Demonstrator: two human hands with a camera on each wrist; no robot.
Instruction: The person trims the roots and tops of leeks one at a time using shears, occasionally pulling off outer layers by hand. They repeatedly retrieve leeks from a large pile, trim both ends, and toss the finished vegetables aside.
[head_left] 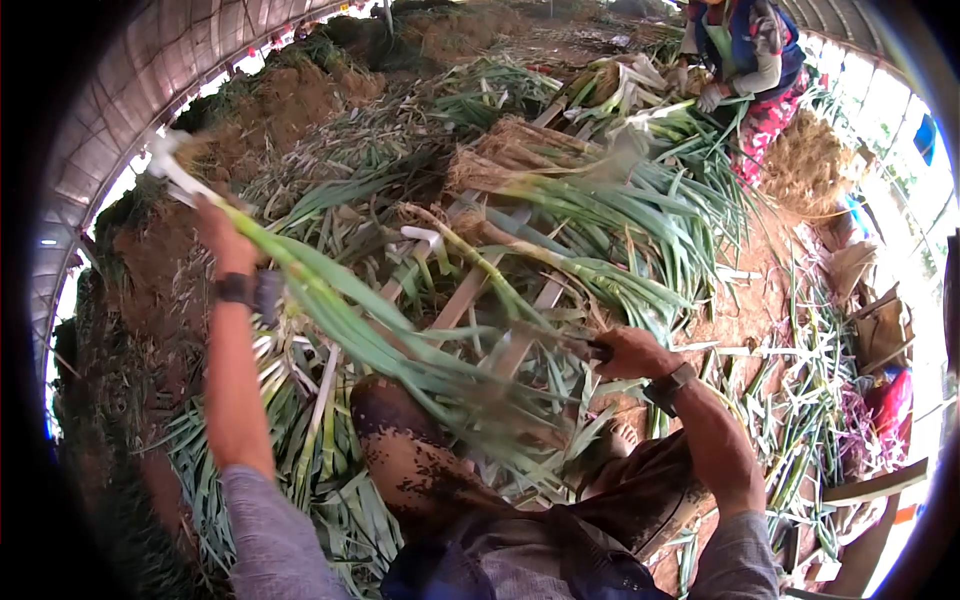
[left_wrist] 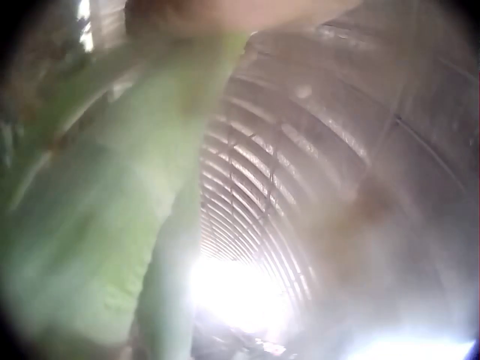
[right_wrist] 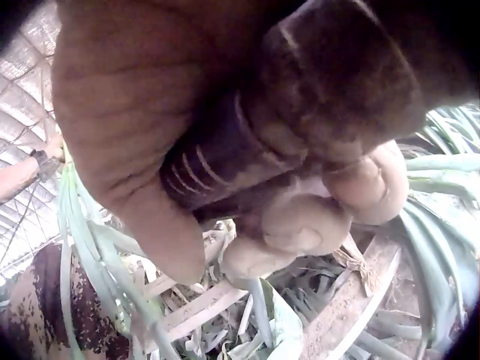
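Note:
My left hand [head_left: 224, 240], raised at the left, grips a leek [head_left: 335, 285] just below its blurred white end. Its long green leaves trail down right across my knee. In the left wrist view, broad leek leaves [left_wrist: 112, 202] hang close to the lens below part of the hand. Low at centre right, my right hand [head_left: 636, 354] curls round a dark-handled tool [right_wrist: 217, 161] with pale rings on its handle. The tool's far end blurs into the leaves in the head view. Beyond my hands lies a heap of rooted leeks [head_left: 590, 205].
Wooden slats [head_left: 465, 298] run under the heap. Cleaned leeks [head_left: 310, 400] lie beside my left leg, and leaf scraps [head_left: 780, 390] cover the ground at the right. Another person [head_left: 750, 60] works with leeks at the far right. A curved tunnel roof [left_wrist: 300, 142] arches overhead.

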